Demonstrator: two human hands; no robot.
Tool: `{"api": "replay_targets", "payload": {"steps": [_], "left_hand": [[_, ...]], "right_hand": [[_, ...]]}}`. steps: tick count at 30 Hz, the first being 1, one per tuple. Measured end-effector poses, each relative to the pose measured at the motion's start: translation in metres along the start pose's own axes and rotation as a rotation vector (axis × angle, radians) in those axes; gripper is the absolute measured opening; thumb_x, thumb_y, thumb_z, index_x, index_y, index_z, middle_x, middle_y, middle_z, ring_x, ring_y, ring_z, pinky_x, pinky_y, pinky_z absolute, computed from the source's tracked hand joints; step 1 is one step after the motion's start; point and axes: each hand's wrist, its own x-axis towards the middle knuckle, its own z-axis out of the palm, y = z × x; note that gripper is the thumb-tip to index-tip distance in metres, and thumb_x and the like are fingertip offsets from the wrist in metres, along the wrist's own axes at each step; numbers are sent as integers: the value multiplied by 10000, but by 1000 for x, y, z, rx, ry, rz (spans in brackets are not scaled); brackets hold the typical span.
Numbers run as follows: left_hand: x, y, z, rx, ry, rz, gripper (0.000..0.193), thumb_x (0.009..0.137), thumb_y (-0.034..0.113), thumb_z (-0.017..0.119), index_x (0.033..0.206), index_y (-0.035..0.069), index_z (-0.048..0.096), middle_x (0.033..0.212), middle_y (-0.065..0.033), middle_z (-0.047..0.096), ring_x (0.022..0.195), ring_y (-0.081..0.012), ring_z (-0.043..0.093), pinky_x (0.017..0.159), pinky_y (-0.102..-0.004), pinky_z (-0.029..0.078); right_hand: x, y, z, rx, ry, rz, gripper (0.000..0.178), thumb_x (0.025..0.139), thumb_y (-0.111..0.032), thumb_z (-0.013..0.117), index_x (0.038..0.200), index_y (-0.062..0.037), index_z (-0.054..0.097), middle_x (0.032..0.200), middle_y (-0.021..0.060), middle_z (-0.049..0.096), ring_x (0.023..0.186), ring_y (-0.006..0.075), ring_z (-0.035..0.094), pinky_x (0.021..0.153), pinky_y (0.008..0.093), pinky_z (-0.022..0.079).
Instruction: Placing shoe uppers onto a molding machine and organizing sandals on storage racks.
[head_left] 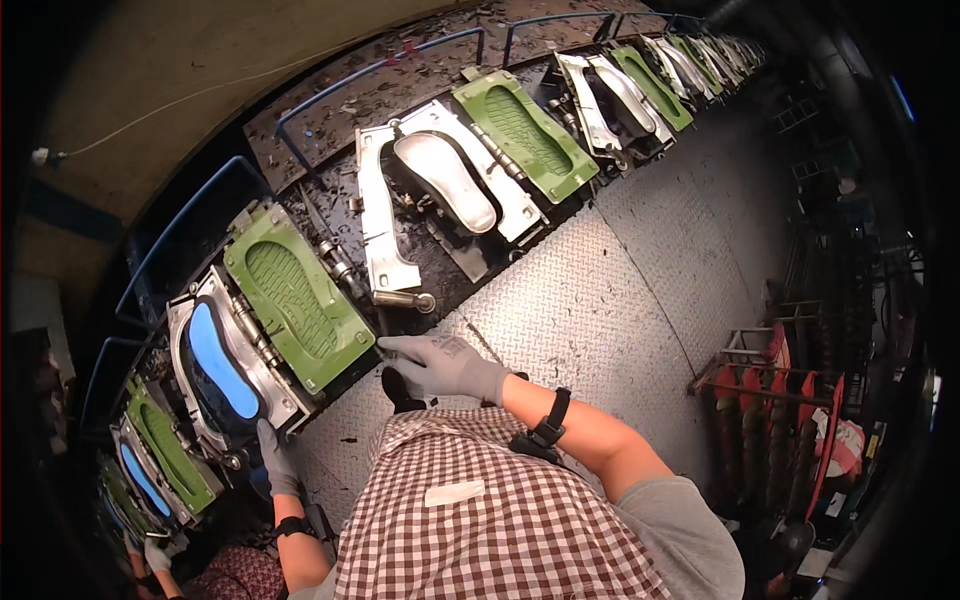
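Note:
Both my hands wear grey gloves. My right hand (445, 366) is open beside the lower right corner of a green sole mould plate (352, 335), its outstretched fingertips at or close to that corner. My left hand (275, 455) is open too, fingers pointing up at the near edge of a silver metal mould frame (285, 398). Its fingertips are just below the heel end of a blue sole (222, 358), which lies in the frame; whether they touch is unclear. Neither hand visibly holds anything. A hinge bar (255, 330) joins frame and green plate.
Ahead to the right, a silver mould (450, 180) and another green plate (525, 138) stand open in a long row. Blue rails (385, 60) run behind. A co-worker's gloved hand (157, 553) is at lower left. A red rack (835, 440) stands right on metal flooring (570, 290).

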Motion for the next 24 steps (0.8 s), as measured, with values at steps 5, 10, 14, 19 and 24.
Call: {"api": "replay_targets", "payload": {"steps": [5,10,14,19,24], "left_hand": [[-75,-31,142,21,207,-911,647,948,613,472,1408,158,477,1214,-116,629,982,-362,607,840,-567,438],[-102,62,402,503,-349,-824,513,931,499,505,1262,115,588,1087,-100,654,813,-255,611,622,-453,446],[-79,149,602,492,-622,-332,501,945,378,609,1334,65,570,1063,-63,681,855,-187,637,738,-339,521],[-107,303,879,377,-928,-339,469,990,329,574,1377,66,532,1093,-100,700,889,-196,693,764,-313,534],[-79,322,1089,271,-971,-302,250,983,215,588,1188,77,621,762,-48,638,588,-138,594,508,-273,486]], "right_hand": [[-205,120,-173,6,444,654,486,959,-198,535,1431,-85,507,809,52,673,736,137,631,743,294,511],[-418,222,-259,352,828,807,548,960,-171,525,1478,-26,423,855,66,641,698,131,608,643,274,493],[-519,247,-341,434,935,886,555,957,-149,512,1475,11,399,875,60,627,693,110,601,586,247,463],[-610,308,-462,467,1239,875,516,960,-126,536,1441,31,436,875,62,643,706,111,616,595,240,467],[-680,390,-610,354,1183,1014,519,959,-255,557,1427,-40,491,881,82,664,764,142,617,719,303,511]]}}
